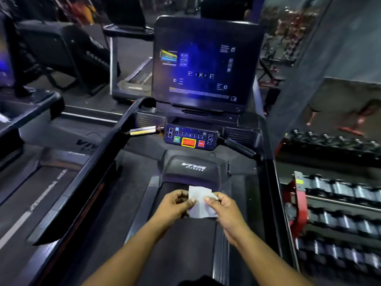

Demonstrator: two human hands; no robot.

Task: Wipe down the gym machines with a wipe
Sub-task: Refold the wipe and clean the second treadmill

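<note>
— Head view: holding what?
— Left hand (176,203) and right hand (221,205) both pinching the white wipe (199,200), stretched between them, above the treadmill belt (181,244).
— Best handling?
— Probably unfold flat, keep one firm grip, then reach ahead to the button panel (190,138) beyond the fingertips (192,200).

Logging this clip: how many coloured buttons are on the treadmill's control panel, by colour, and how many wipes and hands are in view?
Green button: 1
Red buttons: 2, the large one with a yellow edge and the smaller one
Wipe: 1, held between both hands
Hands: 2, the left hand and the right hand
Total: 6
</note>
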